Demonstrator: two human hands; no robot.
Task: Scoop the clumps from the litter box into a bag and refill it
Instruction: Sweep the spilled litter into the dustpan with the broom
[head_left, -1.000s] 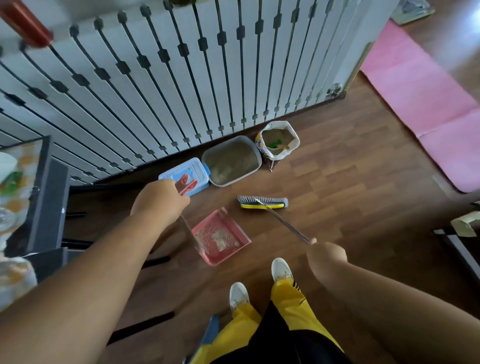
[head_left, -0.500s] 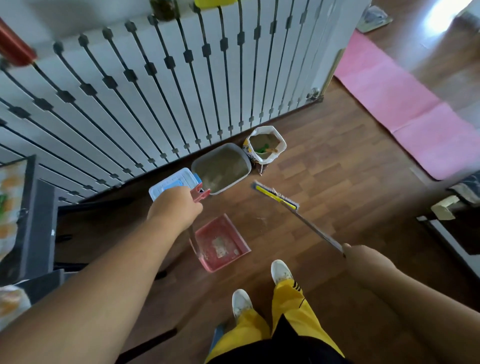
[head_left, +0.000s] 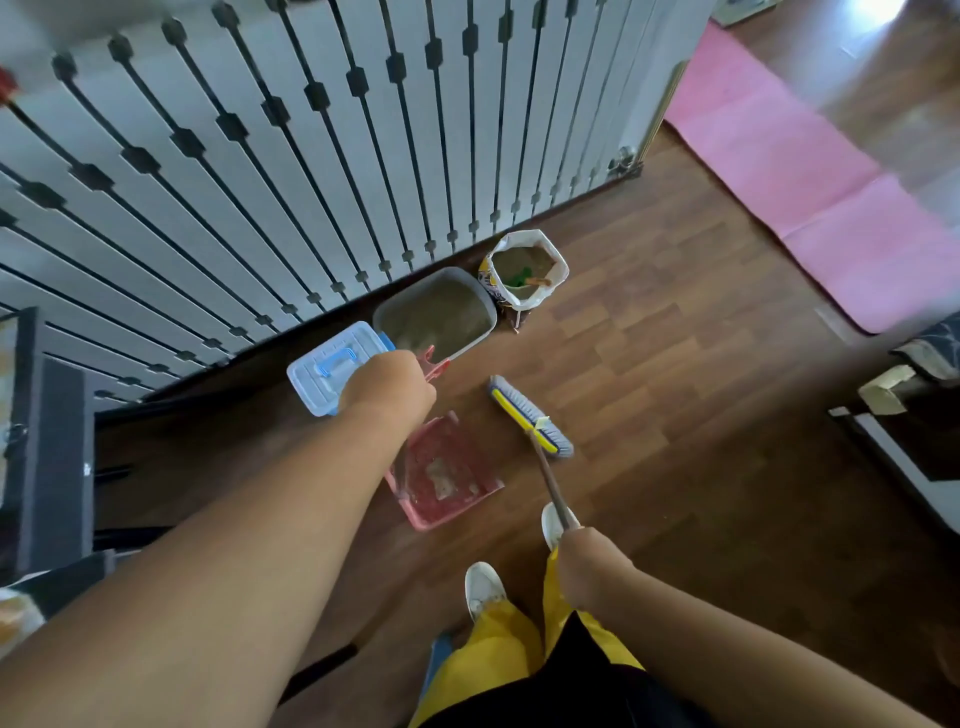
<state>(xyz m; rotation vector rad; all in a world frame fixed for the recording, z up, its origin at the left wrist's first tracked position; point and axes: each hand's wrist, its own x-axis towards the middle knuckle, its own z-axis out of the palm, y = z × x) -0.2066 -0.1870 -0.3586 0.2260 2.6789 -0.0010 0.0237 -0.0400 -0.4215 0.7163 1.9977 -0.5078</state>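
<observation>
A grey litter box (head_left: 435, 313) full of brown litter stands on the wood floor by the railing. To its right stands an open bag (head_left: 525, 273) of litter with a green scoop inside. My left hand (head_left: 387, 384) grips the upright handle of a pink dustpan (head_left: 442, 472), which rests on the floor with some litter and dust in it. My right hand (head_left: 587, 564) holds the stick of a broom. The broom's yellow and grey head (head_left: 530, 417) lies on the floor just right of the dustpan.
A clear plastic box with a blue handle (head_left: 332, 366) sits left of the litter box. A white railing with black bars (head_left: 322, 156) runs behind. A pink mat (head_left: 810, 171) lies far right. Dark furniture (head_left: 47, 441) stands at left. My white shoes (head_left: 483, 590) are below the dustpan.
The broom head has swung from near the litter box to a spot closer to the dustpan's right side. My right hand has drawn in toward my body. The left hand keeps hold of the dustpan.
</observation>
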